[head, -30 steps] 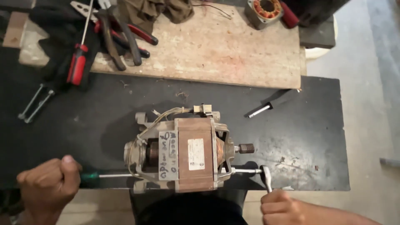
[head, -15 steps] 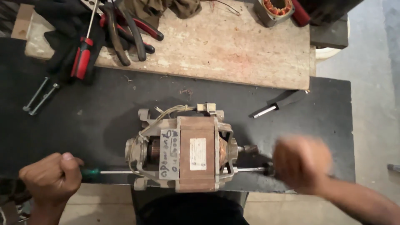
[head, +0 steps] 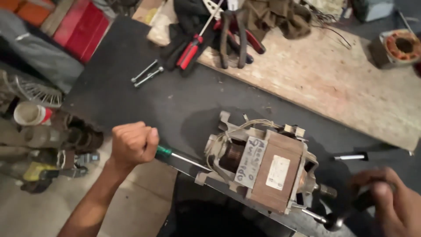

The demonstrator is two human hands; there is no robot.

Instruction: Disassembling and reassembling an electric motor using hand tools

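Observation:
An electric motor (head: 263,169) with a brown steel core and copper windings lies on its side on the black bench top (head: 144,105). My left hand (head: 131,142) is a fist around the green handle of a screwdriver (head: 175,157), whose shaft runs into the motor's left end. At the lower right, my right hand (head: 390,199) is blurred and closed around a dark wrench handle (head: 351,208) that meets a long bolt at the motor's shaft end.
Two long bolts (head: 147,73) lie at the bench's far left. A wooden board (head: 333,79) behind carries a red screwdriver (head: 193,44), pliers (head: 234,35), black gloves and a stator (head: 401,46). A small dark tool (head: 351,156) lies right of the motor.
The view has swung, so the motor now sits tilted and lower right. My right hand has dropped back to the wrench at the bolt end. My left fist stays on the screwdriver.

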